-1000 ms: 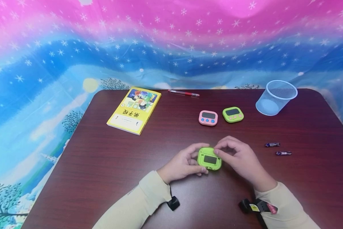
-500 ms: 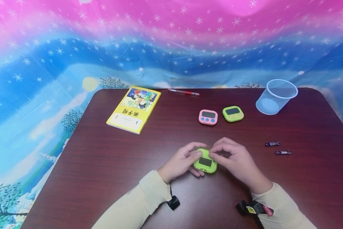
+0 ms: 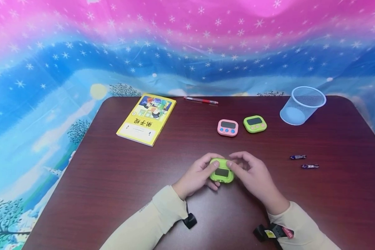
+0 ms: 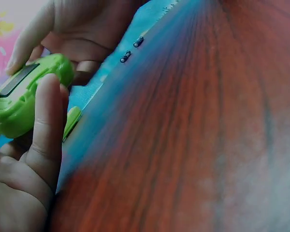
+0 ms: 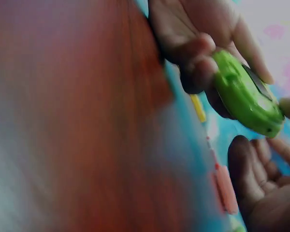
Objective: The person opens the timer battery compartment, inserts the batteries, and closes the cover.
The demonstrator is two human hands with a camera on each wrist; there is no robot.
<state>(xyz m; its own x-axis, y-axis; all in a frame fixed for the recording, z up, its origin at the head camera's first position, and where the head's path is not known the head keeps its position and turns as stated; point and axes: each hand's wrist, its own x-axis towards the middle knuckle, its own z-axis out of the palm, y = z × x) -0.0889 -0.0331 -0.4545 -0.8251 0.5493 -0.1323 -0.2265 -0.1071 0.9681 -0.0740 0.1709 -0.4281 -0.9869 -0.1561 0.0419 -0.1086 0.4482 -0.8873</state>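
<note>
A green digital timer (image 3: pixel 221 176) is held above the table, its back with a dark rectangle facing up. My left hand (image 3: pixel 196 175) grips its left side, thumb across the back and fingers around the edge and beneath. At the upper right corner, my right hand (image 3: pixel 253 177) holds it between thumb and curled fingers; some of these fingers are hidden in the head view. The right wrist view shows the timer (image 5: pixel 249 99) edge-on, with the right thumb on its back. In the left wrist view, the timer (image 4: pixel 31 94) sits between both hands.
A pink timer (image 3: pixel 227 128) and another green timer (image 3: pixel 254 124) lie beyond the hands. Two small batteries (image 3: pixel 310 166) lie at right, below a blue mesh basket (image 3: pixel 295 116). A yellow book (image 3: pixel 146 119) is at back left, and a red pen (image 3: pixel 201 100) lies along the far edge.
The held timer has moved slightly left. My left thumb has shifted from its lower edge onto its back. My right hand has followed leftward, its thumb now on the upper right corner.
</note>
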